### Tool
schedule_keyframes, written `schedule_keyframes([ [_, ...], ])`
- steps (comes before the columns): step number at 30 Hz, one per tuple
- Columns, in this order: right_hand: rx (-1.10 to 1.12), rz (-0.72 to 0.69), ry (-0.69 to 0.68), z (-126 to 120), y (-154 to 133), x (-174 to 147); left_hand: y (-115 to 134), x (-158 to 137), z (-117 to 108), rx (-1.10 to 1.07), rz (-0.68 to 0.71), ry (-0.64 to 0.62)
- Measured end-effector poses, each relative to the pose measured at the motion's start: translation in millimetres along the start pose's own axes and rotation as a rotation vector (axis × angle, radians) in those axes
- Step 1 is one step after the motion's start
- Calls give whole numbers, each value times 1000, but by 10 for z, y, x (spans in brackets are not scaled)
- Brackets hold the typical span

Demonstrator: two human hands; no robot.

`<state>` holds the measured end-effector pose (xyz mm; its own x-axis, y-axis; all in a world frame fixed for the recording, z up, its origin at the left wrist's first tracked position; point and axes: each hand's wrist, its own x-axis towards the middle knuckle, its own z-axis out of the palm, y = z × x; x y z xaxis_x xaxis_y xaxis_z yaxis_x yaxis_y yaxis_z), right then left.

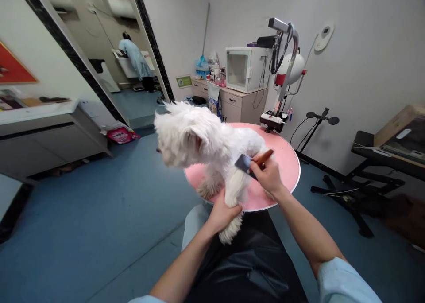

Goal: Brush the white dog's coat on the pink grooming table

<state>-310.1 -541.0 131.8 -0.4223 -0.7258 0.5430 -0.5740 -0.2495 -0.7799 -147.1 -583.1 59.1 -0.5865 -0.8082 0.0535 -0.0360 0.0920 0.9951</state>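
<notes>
A white, fluffy dog [237,139] is on a round pink grooming table [287,161], its head turned to the left. My left hand [222,213] is wrapped round one of its front legs, whose paw [231,232] hangs over the near edge of the table. In my right hand [268,174] is a slicker brush [244,163] with a wooden handle. The brush's flat head lies against the fur at the top of that leg; its bristles are hidden.
A grooming arm [287,68] with a looped strap rises from the table's far edge. Behind stand a white cabinet [247,68] and drawers [231,100]. At right is a black stand [352,192]. Through the doorway at left, another person [134,57] bends over a tub.
</notes>
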Motion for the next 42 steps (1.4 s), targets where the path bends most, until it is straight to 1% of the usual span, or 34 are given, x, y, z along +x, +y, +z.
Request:
schedule_keyframes([
  [1, 4, -31, 88, 15, -2, -19, -3, 1, -18, -28, -9, -1],
  [2, 17, -52, 80, 27, -4, -40, -8, 2, -36, -62, -13, -18],
  [4, 68, -11, -126, 36, -2, -77, -21, 5, -68, -125, -5, -57],
  [5, 82, 28, -180, 32, 3, -89, -27, 6, -82, -153, 3, -76],
  [6, 84, 47, -136, 23, 11, -97, -29, 6, -94, -176, 12, -94],
  [8, 79, 7, 158, -5, 31, -117, -23, 6, -119, -200, 23, -122],
  [9, 81, -24, 258, -17, 40, -133, -14, 6, -132, -207, 23, -141],
  [10, 86, -36, 257, -25, 48, -154, -3, 7, -146, -212, 26, -166],
  [11, 100, -19, 158, -28, 55, -176, 9, 9, -160, -209, 26, -194],
  [12, 109, 18, 21, -27, 61, -197, 20, 13, -174, -200, 22, -218],
  [13, 102, 50, -70, -24, 66, -214, 29, 19, -188, -190, 17, -234],
  [14, 77, 54, -73, -20, 71, -225, 35, 26, -203, -181, 16, -247],
  [15, 46, 23, 24, -17, 74, -232, 37, 35, -219, -174, 16, -258],
  [16, 25, -28, 175, -13, 77, -236, 36, 44, -236, -173, 18, -266],
  [17, 20, -76, 283, -9, 77, -241, 33, 53, -254, -182, 21, -278],
  [18, 31, -101, 297, -4, 77, -246, 28, 62, -273, -197, 29, -303],
  [21, 97, -50, 9, 5, 83, -256, 16, 80, -323, -247, 64, -382],
  [22, 87, -41, 3, 2, 88, -255, 17, 82, -334, -260, 79, -394],
  [23, 67, -54, 98, -4, 93, -253, 22, 83, -343, -269, 90, -402],
  [24, 54, -80, 240, -10, 96, -253, 31, 81, -349, -274, 95, -408],
  [25, 51, -102, 333, -14, 96, -257, 45, 79, -354, -284, 97, -416],
  [26, 59, -109, 329, -13, 94, -264, 62, 76, -359, -293, 98, -442],
  [28, 92, -79, 116, -1, 86, -280, 100, 70, -372, -313, 109, -506],
  [29, 94, -60, 42, 9, 82, -286, 115, 68, -381, -317, 118, -522],
  [30, 78, -60, 61, 17, 79, -289, 126, 67, -391, -316, 127, -533],
  [32, 52, -114, 302, 31, 74, -294, 130, 67, -415, -317, 125, -541],
  [33, 57, -140, 360, 36, 70, -299, 123, 69, -427, -328, 114, -550],
  [34, 73, -150, 320, 42, 65, -305, 113, 71, -438, -343, 94, -568],
  [36, 117, -110, 64, 52, 56, -317, 88, 76, -451, -372, 59, -594],
  [37, 119, -81, 2, 54, 51, -318, 77, 77, -455, -378, 54, -593],
  [38, 103, -74, 48, 54, 46, -317, 68, 77, -455, -376, 51, -585],
  [40, 72, -120, 314, 50, 33, -314, 57, 73, -450, -367, 40, -565],
  [41, 72, -149, 367, 51, 23, -315, 54, 69, -445, -371, 33, -567],
  [42, 85, -165, 318, 55, 13, -316, 53, 65, -439, -381, 26, -577],
])
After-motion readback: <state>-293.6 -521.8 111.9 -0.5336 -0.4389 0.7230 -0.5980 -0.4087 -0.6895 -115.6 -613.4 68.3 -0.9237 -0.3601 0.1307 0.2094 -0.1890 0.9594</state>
